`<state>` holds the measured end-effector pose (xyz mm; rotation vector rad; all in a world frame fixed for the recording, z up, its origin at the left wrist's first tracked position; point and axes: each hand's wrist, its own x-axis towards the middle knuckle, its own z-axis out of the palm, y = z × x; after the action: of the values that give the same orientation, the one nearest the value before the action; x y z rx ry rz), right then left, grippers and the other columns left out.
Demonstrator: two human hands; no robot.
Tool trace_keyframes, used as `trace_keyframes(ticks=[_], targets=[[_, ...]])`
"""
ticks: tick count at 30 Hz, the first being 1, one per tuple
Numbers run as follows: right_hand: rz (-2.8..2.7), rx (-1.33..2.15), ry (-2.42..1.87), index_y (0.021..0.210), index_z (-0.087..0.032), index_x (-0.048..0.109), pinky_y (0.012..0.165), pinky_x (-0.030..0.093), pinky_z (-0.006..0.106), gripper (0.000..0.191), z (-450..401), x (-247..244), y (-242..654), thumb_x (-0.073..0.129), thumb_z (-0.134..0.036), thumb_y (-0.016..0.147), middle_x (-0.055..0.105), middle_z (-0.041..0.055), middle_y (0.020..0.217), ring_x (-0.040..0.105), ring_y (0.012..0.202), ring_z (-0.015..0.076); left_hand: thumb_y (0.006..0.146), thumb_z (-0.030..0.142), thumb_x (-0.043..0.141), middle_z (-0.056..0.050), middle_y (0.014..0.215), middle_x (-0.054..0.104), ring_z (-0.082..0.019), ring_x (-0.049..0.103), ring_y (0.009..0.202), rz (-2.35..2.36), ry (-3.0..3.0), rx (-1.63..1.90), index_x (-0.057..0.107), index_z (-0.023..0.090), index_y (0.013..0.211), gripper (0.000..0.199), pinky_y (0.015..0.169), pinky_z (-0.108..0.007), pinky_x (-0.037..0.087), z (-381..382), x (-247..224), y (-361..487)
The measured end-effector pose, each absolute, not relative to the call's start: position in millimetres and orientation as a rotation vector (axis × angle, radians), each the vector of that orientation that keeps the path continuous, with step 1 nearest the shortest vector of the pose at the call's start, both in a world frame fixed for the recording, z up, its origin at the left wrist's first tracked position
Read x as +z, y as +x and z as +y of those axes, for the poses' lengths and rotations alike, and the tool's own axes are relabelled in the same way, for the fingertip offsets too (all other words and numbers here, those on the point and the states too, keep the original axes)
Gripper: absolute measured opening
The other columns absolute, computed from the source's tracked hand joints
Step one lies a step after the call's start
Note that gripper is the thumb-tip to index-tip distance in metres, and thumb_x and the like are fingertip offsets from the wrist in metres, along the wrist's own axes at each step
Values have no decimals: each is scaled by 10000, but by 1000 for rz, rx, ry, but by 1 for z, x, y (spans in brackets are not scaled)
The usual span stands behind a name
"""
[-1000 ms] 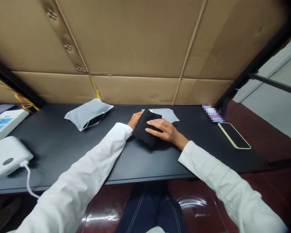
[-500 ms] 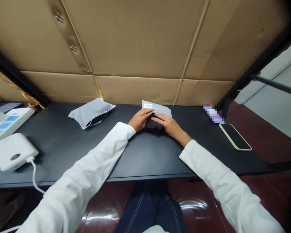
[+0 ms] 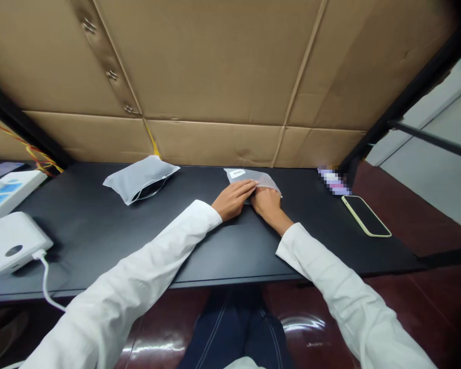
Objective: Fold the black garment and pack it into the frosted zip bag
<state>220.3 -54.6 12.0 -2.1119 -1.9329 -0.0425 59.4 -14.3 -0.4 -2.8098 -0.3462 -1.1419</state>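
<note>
A small frosted plastic bag [image 3: 267,179] with a white barcode label lies near the back of the black table. My left hand [image 3: 232,199] has its fingers together at the bag's front edge and grips it. At the bag's mouth is my right hand [image 3: 268,202], its knuckles bent and its fingers partly under the translucent film. Whatever those fingers hold is hidden. Further left rests another frosted zip bag [image 3: 138,178], puffed up, its mouth gaping toward the front right.
A white box-shaped device [image 3: 17,241] with a plugged-in white cable stands at the left, before a white power strip [image 3: 13,192]. A phone [image 3: 365,215] and a blurred purple packet [image 3: 334,180] lie at the right. Cardboard [image 3: 215,61] walls the table's back.
My right hand has moved from the dark object in front of the bag to inside the bag's mouth. My left hand has shifted slightly right. The dark object is out of sight.
</note>
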Motion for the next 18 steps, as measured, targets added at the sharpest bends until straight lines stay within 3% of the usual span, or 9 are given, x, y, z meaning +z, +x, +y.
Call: trace_keyframes(ticks=[3,8,11,13,18], targets=[[-2093,-180,-1868,1227,-12,584,948,491,500,397,-58,10,222,513,-233,905,654,282,1135,624,1074,374,812,-22,417,-175,1392,555,-265,478,1344,-353,-2764,-1187,499,108,1360,569,1090,-491,464,-12,-1,56],[-2316,-346,-1102,1272,-165,589,1017,463,435,343,-63,15,236,481,-191,947,660,132,1214,574,1158,272,839,62,483,-134,1079,698,-254,625,1077,-475,-2585,-1176,644,139,1079,300,873,-429,547,6,4,38],[-2140,-421,-1235,1317,-164,557,959,475,482,465,-63,19,248,635,-334,891,624,157,1231,567,1137,323,886,248,586,-96,910,700,-232,638,911,-475,-2556,-1146,645,159,903,109,744,-376,531,14,8,28],[-2051,-372,-1427,1311,-158,555,910,500,474,605,-61,19,255,738,-426,801,601,169,1228,585,1103,341,885,371,632,-85,871,688,-217,627,851,-436,-2563,-1115,630,160,853,213,713,-354,518,18,8,23],[-1945,-97,-1694,1304,-199,541,808,554,419,613,-58,11,265,758,-414,773,590,132,1198,659,975,302,944,355,568,-67,828,654,-177,603,781,-350,-2611,-937,575,171,746,270,705,-307,488,23,6,23]])
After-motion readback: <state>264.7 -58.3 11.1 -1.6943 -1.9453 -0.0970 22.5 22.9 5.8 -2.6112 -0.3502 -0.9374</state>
